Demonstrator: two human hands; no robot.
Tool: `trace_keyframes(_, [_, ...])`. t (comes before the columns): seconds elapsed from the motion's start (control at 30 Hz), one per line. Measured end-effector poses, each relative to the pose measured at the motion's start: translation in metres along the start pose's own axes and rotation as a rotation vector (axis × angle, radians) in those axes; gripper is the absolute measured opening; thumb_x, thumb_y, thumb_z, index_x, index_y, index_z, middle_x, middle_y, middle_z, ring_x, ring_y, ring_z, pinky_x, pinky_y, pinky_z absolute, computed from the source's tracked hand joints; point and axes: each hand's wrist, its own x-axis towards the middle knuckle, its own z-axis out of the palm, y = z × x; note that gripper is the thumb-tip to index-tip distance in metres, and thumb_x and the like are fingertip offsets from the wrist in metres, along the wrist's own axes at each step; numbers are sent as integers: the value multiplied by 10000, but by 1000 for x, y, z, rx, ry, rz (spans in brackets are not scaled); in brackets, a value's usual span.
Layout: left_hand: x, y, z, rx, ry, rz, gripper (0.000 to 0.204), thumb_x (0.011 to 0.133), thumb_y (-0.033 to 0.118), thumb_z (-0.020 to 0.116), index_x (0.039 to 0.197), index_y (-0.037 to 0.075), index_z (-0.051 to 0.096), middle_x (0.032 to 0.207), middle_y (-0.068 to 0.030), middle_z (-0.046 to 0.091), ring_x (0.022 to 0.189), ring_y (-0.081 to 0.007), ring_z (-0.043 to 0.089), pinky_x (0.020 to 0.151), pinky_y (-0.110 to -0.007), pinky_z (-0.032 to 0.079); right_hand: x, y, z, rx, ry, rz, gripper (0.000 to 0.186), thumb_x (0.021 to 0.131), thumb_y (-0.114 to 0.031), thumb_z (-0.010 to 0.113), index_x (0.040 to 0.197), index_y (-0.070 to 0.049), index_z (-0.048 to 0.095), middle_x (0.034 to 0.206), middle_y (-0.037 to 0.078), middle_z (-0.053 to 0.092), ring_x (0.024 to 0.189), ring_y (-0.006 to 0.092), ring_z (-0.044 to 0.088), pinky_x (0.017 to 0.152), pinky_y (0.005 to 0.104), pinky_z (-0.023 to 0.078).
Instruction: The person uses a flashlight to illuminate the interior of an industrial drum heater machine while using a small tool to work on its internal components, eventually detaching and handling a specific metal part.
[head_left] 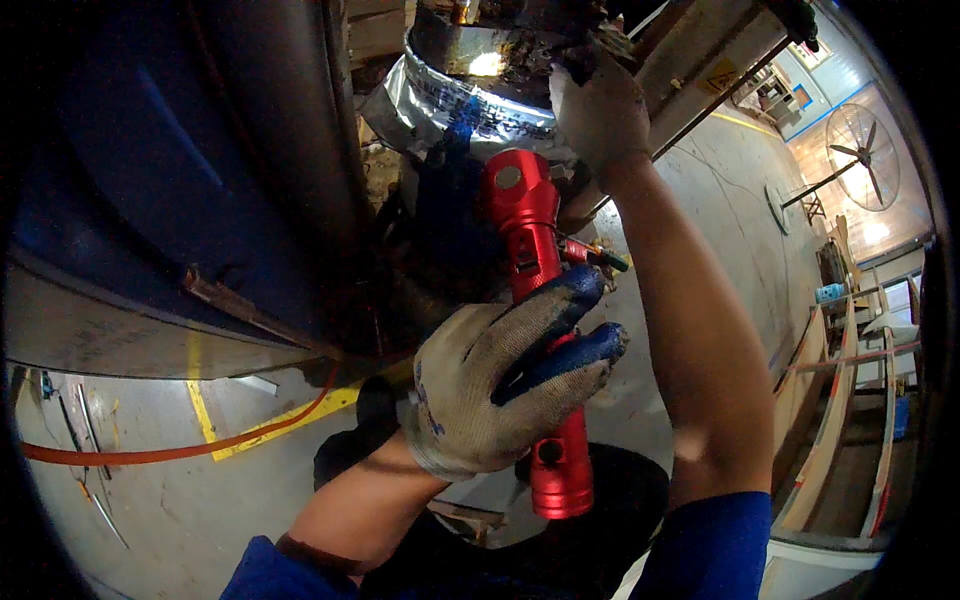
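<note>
Curling shut, the left hand [500,385] fingers [560,300] grip a red flashlight [535,300]; the gloved right hand [598,105] fingers close against a foil-wrapped pipe [470,90] overhead.

1. The middle of the red tool [530,250] is covered by the gloved left hand [500,385]; how the grip closes behind it cannot be seen.
2. The fingertips of the right hand [600,110] are lost against the dark, grimy underside of the foil-wrapped part [460,95].
3. The foil-wrapped part is cut off by the upper edge.
4. The small tool tip [595,255] beside the red tool is too small to be identified.
</note>
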Motion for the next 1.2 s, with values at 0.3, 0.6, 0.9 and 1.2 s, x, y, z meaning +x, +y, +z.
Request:
trace_keyframes(0.3, [-1,-1,3,-39,27,-25,382,722,121,746,1099,166,705,1218,-221,632,872,-316,701,671,-358,563,1,-30,9,-427,-120,207,376,898,-445,569,1125,-148,541,1073,164,688,1032,375,659,859,515,514])
trace_keyframes(0.6, [-3,-3,-9,-26,10,-15,406,718,131,750,1118,185,703,1265,-208,609,908,-324,695,707,-376,567,-16,-47,-1,-390,-75,223,292,868,-300,594,1066,-86,610,963,195,715,925,353,709,787,477,573])
trace_keyframes(0.9, [-5,-4,-9,-34,41,-2,373,731,134,744,1100,177,711,1256,-198,620,887,-322,699,703,-375,563,26,-13,-9,-557,-203,-156,449,869,-316,598,1260,-103,544,1088,207,677,1023,380,664,895,497,524])
trace_keyframes(1.2, [-1,4,-7,-61,39,0,391,711,123,743,1097,175,707,1247,-208,629,884,-320,703,695,-372,556,24,44,-49,-239,-372,-129,509,868,-311,595,1274,-6,554,1104,266,659,1078,423,621,958,485,495])
